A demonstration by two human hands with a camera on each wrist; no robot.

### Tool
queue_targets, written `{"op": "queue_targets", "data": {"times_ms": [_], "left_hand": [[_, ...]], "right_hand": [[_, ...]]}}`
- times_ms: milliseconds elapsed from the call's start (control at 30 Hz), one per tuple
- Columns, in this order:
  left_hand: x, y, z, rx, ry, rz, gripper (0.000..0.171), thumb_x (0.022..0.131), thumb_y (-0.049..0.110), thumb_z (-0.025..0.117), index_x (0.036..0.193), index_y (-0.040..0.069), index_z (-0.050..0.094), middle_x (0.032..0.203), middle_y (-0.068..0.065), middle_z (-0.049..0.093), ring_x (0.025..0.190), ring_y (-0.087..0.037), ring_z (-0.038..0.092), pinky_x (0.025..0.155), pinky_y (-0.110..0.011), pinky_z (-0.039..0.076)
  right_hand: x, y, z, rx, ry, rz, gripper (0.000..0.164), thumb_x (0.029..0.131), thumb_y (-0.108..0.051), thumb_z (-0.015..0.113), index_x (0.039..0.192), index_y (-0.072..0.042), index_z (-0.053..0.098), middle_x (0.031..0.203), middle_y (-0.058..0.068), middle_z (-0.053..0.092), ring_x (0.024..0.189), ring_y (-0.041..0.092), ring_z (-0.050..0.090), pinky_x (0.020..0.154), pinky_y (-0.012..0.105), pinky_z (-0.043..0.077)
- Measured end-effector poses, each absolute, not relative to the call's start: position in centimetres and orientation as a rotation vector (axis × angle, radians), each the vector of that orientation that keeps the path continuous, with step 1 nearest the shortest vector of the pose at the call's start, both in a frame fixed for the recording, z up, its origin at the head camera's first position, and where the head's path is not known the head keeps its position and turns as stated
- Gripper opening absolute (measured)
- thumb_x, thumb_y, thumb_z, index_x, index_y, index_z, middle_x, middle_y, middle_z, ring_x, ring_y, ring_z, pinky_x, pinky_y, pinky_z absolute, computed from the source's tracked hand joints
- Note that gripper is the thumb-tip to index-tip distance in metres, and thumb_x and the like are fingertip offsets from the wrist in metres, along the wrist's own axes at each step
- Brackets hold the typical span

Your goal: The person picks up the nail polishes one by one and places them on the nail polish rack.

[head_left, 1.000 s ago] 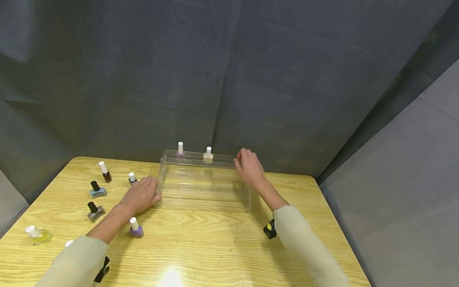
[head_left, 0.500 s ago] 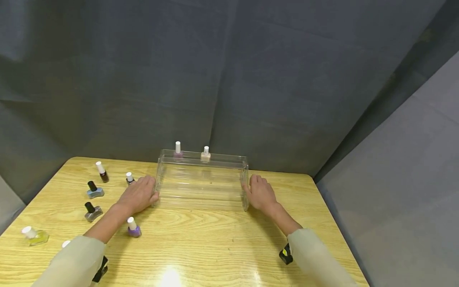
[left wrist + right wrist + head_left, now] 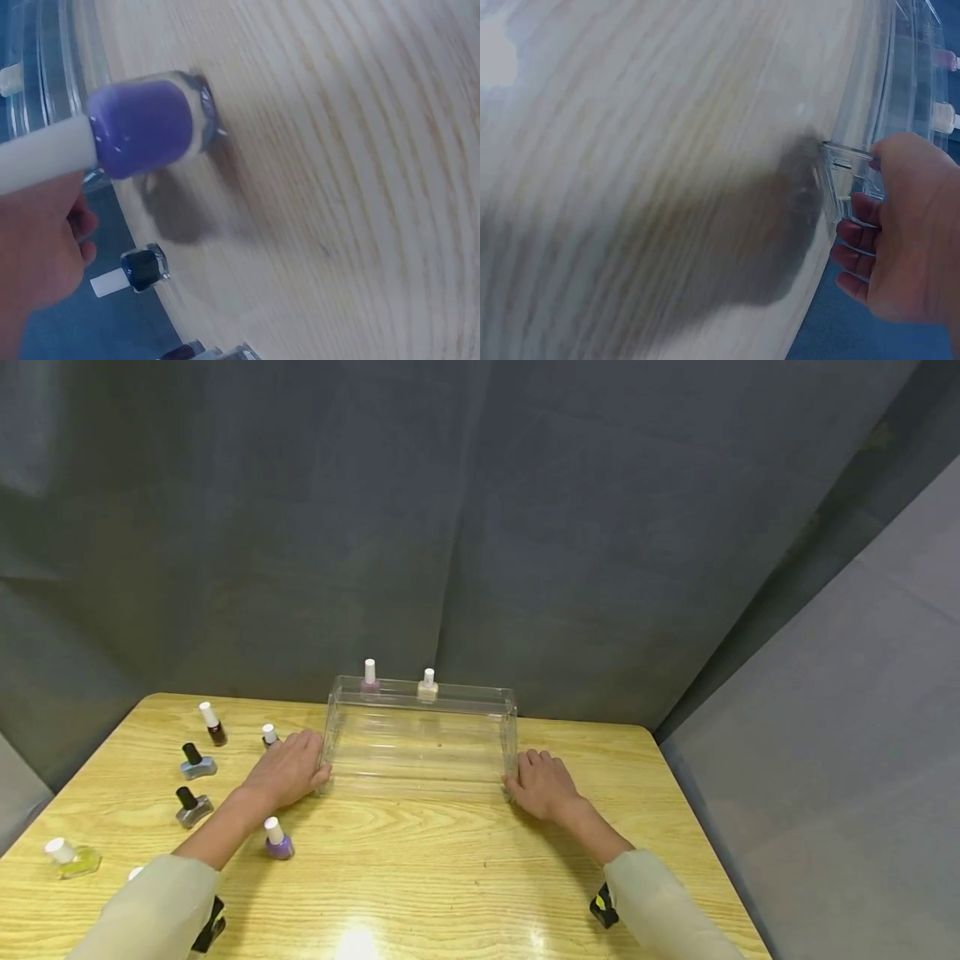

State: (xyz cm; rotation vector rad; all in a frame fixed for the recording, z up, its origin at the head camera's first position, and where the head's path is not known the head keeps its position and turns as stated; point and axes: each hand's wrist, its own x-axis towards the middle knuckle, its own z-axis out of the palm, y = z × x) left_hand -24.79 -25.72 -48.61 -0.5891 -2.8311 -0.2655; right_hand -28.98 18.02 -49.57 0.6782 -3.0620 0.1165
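Two hands form the grip, one at each end of a clear plastic rack (image 3: 420, 747) at the far middle of the table. The right hand (image 3: 543, 787) pinches the rack's right end, thumb at the near edge and fingers curled along the outer side. The left hand (image 3: 288, 770) grips the left end in much the same way, though its fingertips are hidden. Holding both ends probably lets the rack be steadied or squared evenly, without tipping what it carries.

The rack is stepped, with its highest tier at the far side, likely so that bottles behind can be seen over those in front. On that tier stand a mauve bottle (image 3: 370, 682) toward the left and, to its right, a cream bottle (image 3: 427, 689), both upright with white caps.

To the left, loose bottles are scattered on the table: a purple bottle (image 3: 279, 845) just near of the left forearm, a dark bottle (image 3: 269, 735) partly hidden beyond the left hand, then a dark red bottle (image 3: 216, 732), a light blue bottle (image 3: 198, 766), a grey bottle (image 3: 193, 810) and, near left, a yellow bottle (image 3: 78, 861). A white cap (image 3: 136, 872) peeks out beside the pale left sleeve (image 3: 150, 906).

The table (image 3: 420, 877) is yellow wood grain with rounded far corners and a bright glare at the near edge. Dark grey cloth (image 3: 300, 527) hangs behind it; paler cloth (image 3: 840, 710) closes the right side.
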Motion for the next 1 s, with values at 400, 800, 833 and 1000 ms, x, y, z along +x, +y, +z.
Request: {"op": "queue_targets", "data": {"times_ms": [400,800,833,1000], "left_hand": [[-23.3,-25.3,-44.6,-0.334,-2.974,-0.497,0.036,0.104,0.035,0.053,0.109,-0.001,0.057,0.104,-0.016,0.059,0.094,-0.035,0.057,0.082,-0.056,0.045],[-19.8,-26.7,-42.5,-0.312,-2.857,-0.863,0.05,0.107,0.04,0.043,0.127,-0.005,0.049,0.113,-0.021,0.057,0.104,-0.038,0.056,0.079,-0.053,0.05],[-19.3,-26.8,-42.6,-0.297,-2.838,-0.894,0.05,0.107,0.04,0.043,0.127,-0.005,0.048,0.114,-0.022,0.057,0.105,-0.039,0.056,0.081,-0.054,0.05],[-16.6,-26.7,-43.2,-0.196,-2.732,-1.003,0.046,0.107,0.036,0.046,0.126,-0.005,0.047,0.114,-0.021,0.055,0.106,-0.037,0.054,0.083,-0.053,0.049]], "right_hand": [[-29.2,18.2,-51.1,0.689,-3.054,0.1,0.039,0.105,-0.041,0.041,0.114,-0.005,0.054,0.113,0.014,0.055,0.105,0.035,0.051,0.093,0.051,0.041],[-28.5,17.8,-50.8,0.702,-2.999,0.083,0.03,0.105,-0.033,0.043,0.105,-0.004,0.054,0.101,0.011,0.052,0.095,0.033,0.05,0.088,0.052,0.04],[-28.4,17.8,-50.8,0.708,-2.992,0.081,0.03,0.105,-0.032,0.043,0.104,-0.004,0.054,0.1,0.011,0.051,0.095,0.033,0.05,0.088,0.052,0.04],[-28.4,17.8,-51.0,0.72,-2.968,0.062,0.03,0.105,-0.031,0.042,0.102,-0.004,0.054,0.1,0.013,0.052,0.097,0.035,0.05,0.092,0.054,0.04]]}}
